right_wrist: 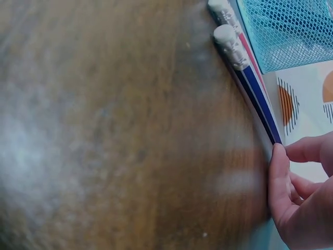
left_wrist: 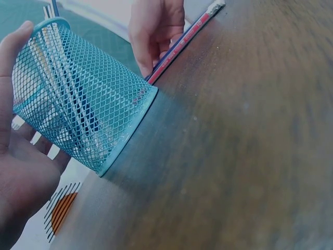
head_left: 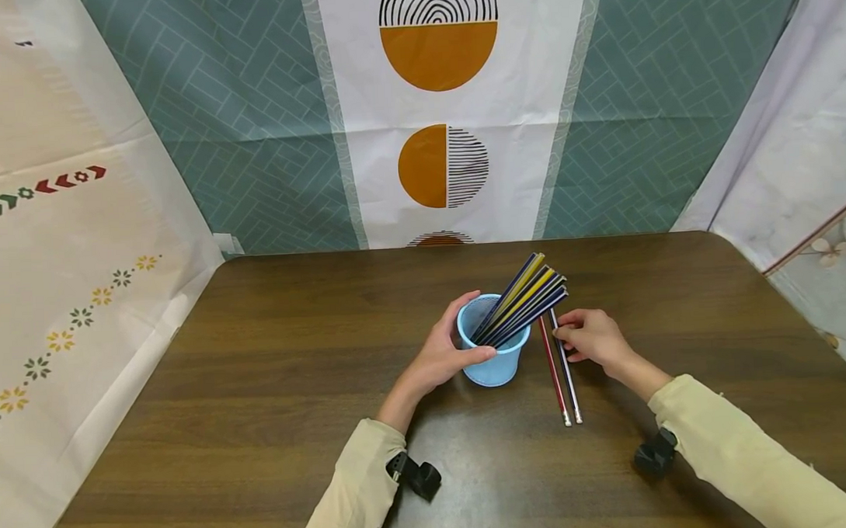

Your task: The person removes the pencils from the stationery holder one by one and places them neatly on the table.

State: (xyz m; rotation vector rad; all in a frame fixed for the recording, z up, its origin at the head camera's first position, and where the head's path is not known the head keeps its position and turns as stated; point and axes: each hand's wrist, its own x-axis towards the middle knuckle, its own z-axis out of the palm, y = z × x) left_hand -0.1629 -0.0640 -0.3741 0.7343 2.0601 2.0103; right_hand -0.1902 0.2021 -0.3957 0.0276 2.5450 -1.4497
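Note:
My left hand (head_left: 439, 355) holds a light blue mesh pencil cup (head_left: 493, 370), thumb on the near side of the rim and fingers around the far side. Several striped pencils (head_left: 525, 301), dark blue and yellow, lean to the right inside it. To the right of the cup, a red pencil (head_left: 553, 368) and a dark blue striped pencil (head_left: 568, 379) lie side by side on the table, eraser ends toward me. My right hand (head_left: 595, 340) pinches the blue pencil between thumb and fingertips. White erasers in metal bands show closely in the right wrist view.
The brown wooden table (head_left: 294, 377) stretches out around the cup. A patterned green and white cloth (head_left: 264, 130) hangs behind its back edge, with pale cloths at both sides. Each sleeve carries a small black wrist camera (head_left: 655, 452).

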